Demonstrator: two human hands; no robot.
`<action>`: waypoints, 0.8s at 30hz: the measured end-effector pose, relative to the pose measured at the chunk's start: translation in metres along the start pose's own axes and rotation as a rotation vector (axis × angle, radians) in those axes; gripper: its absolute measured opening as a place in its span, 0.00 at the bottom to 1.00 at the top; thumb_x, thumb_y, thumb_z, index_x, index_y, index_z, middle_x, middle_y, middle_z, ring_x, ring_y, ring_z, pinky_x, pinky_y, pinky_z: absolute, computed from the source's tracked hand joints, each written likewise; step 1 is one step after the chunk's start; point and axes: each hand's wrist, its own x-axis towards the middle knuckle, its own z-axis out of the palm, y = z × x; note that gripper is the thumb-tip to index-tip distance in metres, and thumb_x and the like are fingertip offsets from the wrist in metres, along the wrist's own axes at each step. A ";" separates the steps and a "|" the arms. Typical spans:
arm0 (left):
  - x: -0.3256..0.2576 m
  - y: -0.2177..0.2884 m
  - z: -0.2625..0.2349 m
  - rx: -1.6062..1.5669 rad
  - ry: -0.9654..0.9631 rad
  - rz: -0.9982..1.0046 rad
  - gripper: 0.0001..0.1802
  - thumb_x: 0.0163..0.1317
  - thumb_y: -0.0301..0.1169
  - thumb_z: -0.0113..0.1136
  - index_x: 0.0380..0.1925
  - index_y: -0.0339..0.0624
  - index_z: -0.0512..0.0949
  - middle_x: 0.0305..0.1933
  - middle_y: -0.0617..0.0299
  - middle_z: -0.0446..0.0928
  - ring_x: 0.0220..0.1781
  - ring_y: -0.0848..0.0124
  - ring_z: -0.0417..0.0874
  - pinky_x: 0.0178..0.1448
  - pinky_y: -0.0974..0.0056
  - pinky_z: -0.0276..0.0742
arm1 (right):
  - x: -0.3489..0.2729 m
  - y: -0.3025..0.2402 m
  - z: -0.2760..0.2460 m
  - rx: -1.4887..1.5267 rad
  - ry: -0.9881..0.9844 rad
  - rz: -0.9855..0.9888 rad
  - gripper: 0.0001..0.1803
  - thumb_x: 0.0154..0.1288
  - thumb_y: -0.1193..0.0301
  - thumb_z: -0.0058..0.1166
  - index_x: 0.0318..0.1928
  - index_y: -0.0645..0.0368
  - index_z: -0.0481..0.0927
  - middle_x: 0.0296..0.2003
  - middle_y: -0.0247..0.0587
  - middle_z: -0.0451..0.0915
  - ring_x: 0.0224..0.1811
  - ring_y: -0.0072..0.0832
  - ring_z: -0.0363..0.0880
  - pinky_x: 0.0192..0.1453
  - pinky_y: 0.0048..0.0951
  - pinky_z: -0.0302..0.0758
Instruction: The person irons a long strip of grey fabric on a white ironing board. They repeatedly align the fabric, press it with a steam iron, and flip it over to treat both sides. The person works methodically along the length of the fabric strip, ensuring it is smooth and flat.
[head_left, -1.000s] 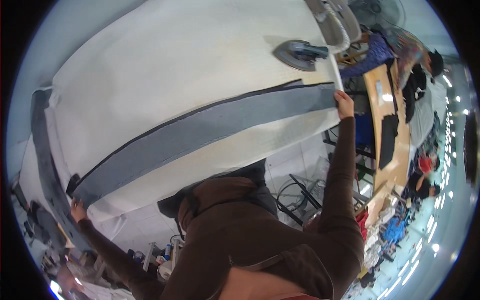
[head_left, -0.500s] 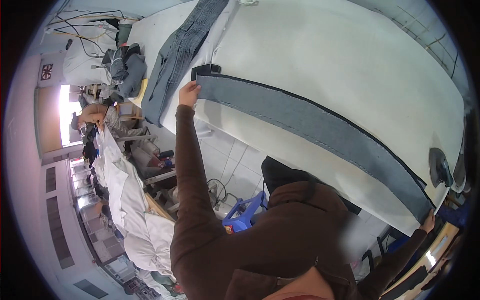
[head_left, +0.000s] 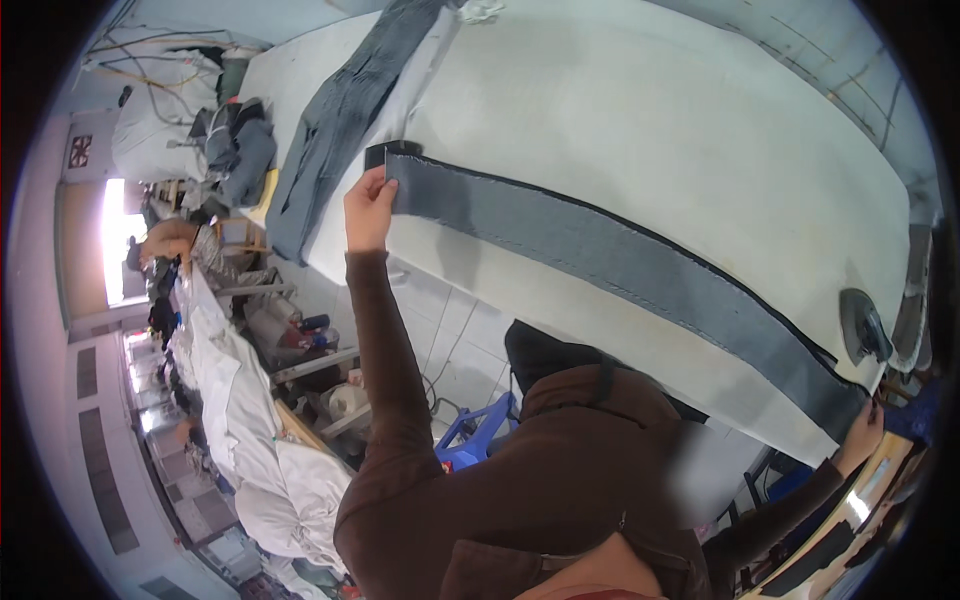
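Note:
A long grey-blue denim strip [head_left: 600, 265] with frayed edges stretches across the white padded table [head_left: 640, 110], and a black layer shows along its far edge. At the strip's left end my left hand [head_left: 370, 208] pinches the corner between thumb and fingers. My right hand [head_left: 862, 436] grips the opposite end by the table's right edge; its fingers are partly hidden. Just beyond my left hand lies a small black piece [head_left: 392, 152], partly under the strip. An iron [head_left: 862, 325] rests on its heel or side, I cannot tell which, close to the strip's right end.
Crumpled denim garments [head_left: 345, 120] lie across the table's left part. A blue plastic stool [head_left: 478, 432] stands on the tiled floor beside me. White cloth [head_left: 235, 420] is heaped to the left, and a co-worker [head_left: 170, 245] bends over work farther back.
My left hand has turned and now shows more of its back, still at the strip's left end. My right hand stays at the other end. The whole view has shifted slightly.

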 end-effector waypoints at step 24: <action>-0.260 0.169 0.230 0.019 -0.540 0.549 0.28 0.61 0.17 0.70 0.65 0.32 0.86 0.52 0.47 0.87 0.48 0.55 0.89 0.54 0.58 0.85 | -0.292 -0.419 0.016 0.805 -0.294 -0.655 0.09 0.77 0.70 0.69 0.48 0.63 0.87 0.39 0.47 0.88 0.35 0.48 0.90 0.37 0.41 0.85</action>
